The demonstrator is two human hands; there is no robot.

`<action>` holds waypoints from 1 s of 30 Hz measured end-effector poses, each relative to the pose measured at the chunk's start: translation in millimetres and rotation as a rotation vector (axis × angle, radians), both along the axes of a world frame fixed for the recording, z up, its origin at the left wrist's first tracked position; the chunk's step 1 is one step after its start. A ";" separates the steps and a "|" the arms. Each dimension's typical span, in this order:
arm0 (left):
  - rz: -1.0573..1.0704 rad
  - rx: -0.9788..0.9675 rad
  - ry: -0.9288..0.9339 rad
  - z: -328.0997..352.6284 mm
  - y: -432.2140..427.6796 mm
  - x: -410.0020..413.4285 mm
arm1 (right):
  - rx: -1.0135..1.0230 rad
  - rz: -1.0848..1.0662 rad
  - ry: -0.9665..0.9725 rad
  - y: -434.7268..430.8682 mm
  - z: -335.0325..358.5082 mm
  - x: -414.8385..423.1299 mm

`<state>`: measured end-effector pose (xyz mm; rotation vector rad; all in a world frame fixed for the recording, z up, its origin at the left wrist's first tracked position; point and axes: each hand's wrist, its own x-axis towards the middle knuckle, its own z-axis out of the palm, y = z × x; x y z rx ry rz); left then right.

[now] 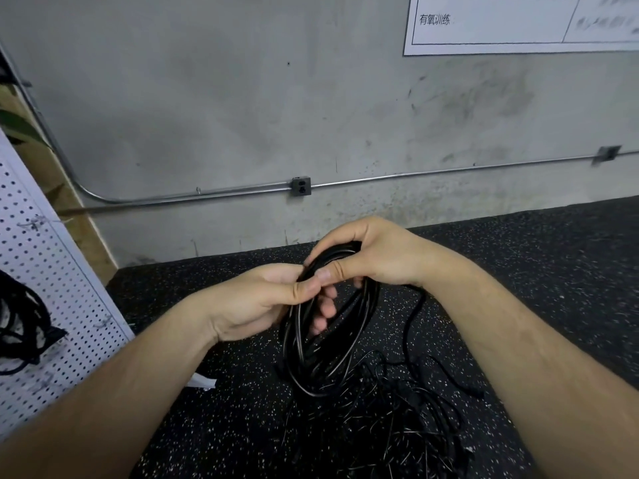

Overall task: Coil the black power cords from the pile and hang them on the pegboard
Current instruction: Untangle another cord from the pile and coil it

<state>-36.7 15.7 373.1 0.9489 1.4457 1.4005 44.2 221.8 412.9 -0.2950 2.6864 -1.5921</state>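
Note:
A black power cord coil hangs in front of me in several loops. My right hand grips the top of the coil, thumb over the strands. My left hand pinches the strands just left of it, fingers reaching through the loop. A loose tail of the cord trails down on the right. Below lies the tangled pile of black cords on the floor. The white pegboard leans at the left, with a coiled black cord hanging on it.
The speckled black rubber floor meets a grey concrete wall with a metal conduit and a junction box. Bare hooks stick out of the pegboard. A white sign hangs at the upper right.

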 end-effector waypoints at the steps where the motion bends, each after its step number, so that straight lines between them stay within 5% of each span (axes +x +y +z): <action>1: 0.030 0.013 -0.019 -1.9 1.9 -1.1 | 0.016 -0.029 0.040 1.4 -2.5 -1.5; 6: 0.200 0.133 -0.160 -1.3 6.0 -5.3 | 0.037 -0.218 0.221 15.3 -26.2 -5.8; 13: 0.163 0.367 -0.409 20.7 -18.3 -32.8 | -0.047 -0.590 0.419 28.2 -71.1 3.1; 19: 0.221 0.422 -0.396 23.8 -18.4 -31.6 | -0.063 -0.577 0.402 -7.9 -73.7 -6.9; 25: 0.596 0.371 -0.128 22.8 -6.3 -16.0 | 0.057 -0.549 0.345 -31.0 -64.7 -9.5; 30: 0.727 0.491 -0.201 23.9 -2.5 -15.4 | 0.126 -0.380 0.251 -36.2 -69.3 -8.3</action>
